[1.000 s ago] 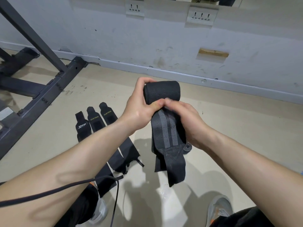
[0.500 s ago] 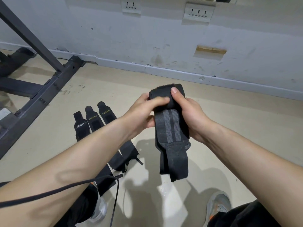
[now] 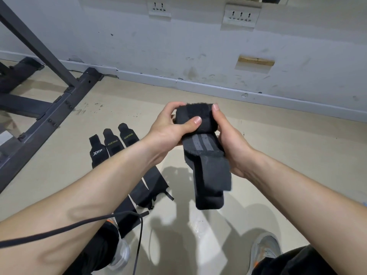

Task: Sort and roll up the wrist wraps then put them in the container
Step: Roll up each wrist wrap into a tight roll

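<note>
A black wrist wrap [image 3: 206,155] with grey stripes is held in the air at the middle of the view, its top end rolled into a thick coil and its tail hanging down. My left hand [image 3: 170,128] grips the coil from the left, thumb across its front. My right hand [image 3: 228,139] holds it from the right, one fingertip on top of the roll. Three more black wrist wraps [image 3: 111,145] lie flat side by side on the floor to the left, partly hidden by my left forearm. No container is in view.
A dark metal rack frame [image 3: 59,104] stands on the floor at the left. The white wall [image 3: 198,46] with sockets runs along the back. A black cable [image 3: 79,227] crosses my left forearm. My shoes [image 3: 266,249] are at the bottom.
The roll has grown thicker and the hanging tail has shortened. My left thumb has shifted onto the front of the coil, and my right fingers have moved up over it.
</note>
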{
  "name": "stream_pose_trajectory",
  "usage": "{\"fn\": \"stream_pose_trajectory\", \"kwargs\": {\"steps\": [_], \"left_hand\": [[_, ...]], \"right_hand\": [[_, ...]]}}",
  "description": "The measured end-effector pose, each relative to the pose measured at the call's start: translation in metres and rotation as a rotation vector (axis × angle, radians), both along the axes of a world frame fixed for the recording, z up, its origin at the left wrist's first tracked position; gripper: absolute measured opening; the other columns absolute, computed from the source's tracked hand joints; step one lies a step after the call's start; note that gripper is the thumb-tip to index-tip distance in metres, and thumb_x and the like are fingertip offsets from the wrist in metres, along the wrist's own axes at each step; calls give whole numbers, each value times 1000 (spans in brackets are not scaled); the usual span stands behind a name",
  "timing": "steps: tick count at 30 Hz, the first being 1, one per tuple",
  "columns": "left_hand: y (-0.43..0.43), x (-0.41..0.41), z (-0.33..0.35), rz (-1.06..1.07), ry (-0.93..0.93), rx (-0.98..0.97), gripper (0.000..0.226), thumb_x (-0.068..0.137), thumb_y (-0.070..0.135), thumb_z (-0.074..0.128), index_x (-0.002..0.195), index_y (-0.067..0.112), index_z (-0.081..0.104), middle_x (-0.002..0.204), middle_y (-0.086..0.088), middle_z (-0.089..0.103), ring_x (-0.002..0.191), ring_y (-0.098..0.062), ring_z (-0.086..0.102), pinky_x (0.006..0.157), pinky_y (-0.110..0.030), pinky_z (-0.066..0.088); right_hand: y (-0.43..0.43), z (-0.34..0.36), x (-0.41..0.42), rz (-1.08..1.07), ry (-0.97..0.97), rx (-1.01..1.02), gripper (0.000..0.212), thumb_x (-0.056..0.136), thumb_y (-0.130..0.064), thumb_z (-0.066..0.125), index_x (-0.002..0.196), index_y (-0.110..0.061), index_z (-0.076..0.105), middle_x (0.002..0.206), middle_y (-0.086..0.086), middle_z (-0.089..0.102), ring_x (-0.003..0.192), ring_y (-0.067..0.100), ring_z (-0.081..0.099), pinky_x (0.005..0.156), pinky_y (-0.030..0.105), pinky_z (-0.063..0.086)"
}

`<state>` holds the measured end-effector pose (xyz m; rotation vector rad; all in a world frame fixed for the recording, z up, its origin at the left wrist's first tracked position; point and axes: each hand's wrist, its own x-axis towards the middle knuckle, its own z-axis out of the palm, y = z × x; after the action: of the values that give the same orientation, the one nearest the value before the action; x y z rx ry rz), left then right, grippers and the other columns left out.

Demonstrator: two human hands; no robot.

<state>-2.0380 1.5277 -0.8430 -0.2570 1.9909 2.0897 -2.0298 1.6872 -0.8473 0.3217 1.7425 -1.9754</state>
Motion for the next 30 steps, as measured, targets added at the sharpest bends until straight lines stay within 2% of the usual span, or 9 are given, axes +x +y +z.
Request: {"fn": "stream_pose_trajectory", "kwargs": {"steps": [3, 4, 9, 14, 18, 21, 23, 25, 30], "left_hand": [[3, 5, -3, -59, 111, -70, 51, 87, 10, 80, 128, 27, 55, 108, -1, 62, 91, -18, 69, 77, -31, 62], [3, 5, -4, -62, 128, -75, 52, 86, 8, 80, 128, 26, 55, 107, -1, 61, 90, -17, 68, 77, -31, 63], [5, 4, -1, -57, -106, 143, 46, 90, 30, 76, 131, 20, 58, 109, -1, 73, 95, -17, 75, 77, -35, 63], [8, 3, 0, 15, -91, 128, 45, 95, 29, 71, 132, 6, 58, 80, 5, 69, 56, -6, 66, 46, -19, 48], [0, -3, 2, 60, -1, 109, 43, 94, 27, 72, 131, 11, 55, 91, 6, 73, 71, -10, 71, 60, -29, 56], [-7, -7, 5, 75, 50, 118, 42, 96, 28, 69, 132, 13, 53, 103, 4, 72, 80, -10, 73, 65, -33, 57], [-8, -7, 7, 73, 72, 122, 42, 97, 27, 68, 133, 11, 52, 100, 5, 71, 78, -9, 73, 61, -30, 56], [-7, -6, 6, 78, 93, 128, 44, 97, 25, 68, 133, 9, 50, 92, 8, 71, 74, -10, 72, 59, -30, 57], [-2, -5, -3, 113, 184, 93, 51, 88, 21, 76, 130, 16, 48, 109, -4, 72, 106, -27, 71, 91, -49, 59]], "right_hand": [[2, 2, 0, -7, 14, -10, 62, 96, -68, 47, 102, -13, 75, 82, 10, 79, 70, 23, 77, 62, 30, 62], [3, 1, 0, -13, 37, -8, 58, 98, -63, 48, 104, -11, 74, 83, 10, 79, 69, 23, 76, 60, 30, 61], [-1, -5, 0, -93, 158, 7, 48, 99, -50, 58, 123, -9, 62, 107, 18, 77, 94, 37, 76, 84, 57, 61], [-2, -8, 0, -84, 154, -36, 48, 95, -49, 63, 129, -16, 55, 108, 12, 77, 98, 38, 75, 91, 67, 55], [2, -9, 1, 14, 112, -34, 65, 79, -49, 76, 131, -16, 53, 103, 9, 79, 95, 33, 76, 91, 61, 57], [4, -15, 1, 123, 142, 24, 35, 93, -22, 73, 123, -8, 64, 96, 3, 79, 81, 20, 75, 65, 35, 60], [5, -16, 1, 140, 166, 36, 23, 96, -13, 69, 118, -7, 68, 89, 1, 77, 73, 16, 73, 56, 27, 55], [5, -18, 0, 128, 181, 42, 24, 94, -7, 71, 118, -7, 67, 88, 1, 77, 72, 16, 73, 56, 28, 55], [-2, -23, 1, 81, 193, 34, 41, 81, -6, 79, 120, -8, 65, 100, 9, 77, 88, 26, 74, 84, 47, 60]]}}
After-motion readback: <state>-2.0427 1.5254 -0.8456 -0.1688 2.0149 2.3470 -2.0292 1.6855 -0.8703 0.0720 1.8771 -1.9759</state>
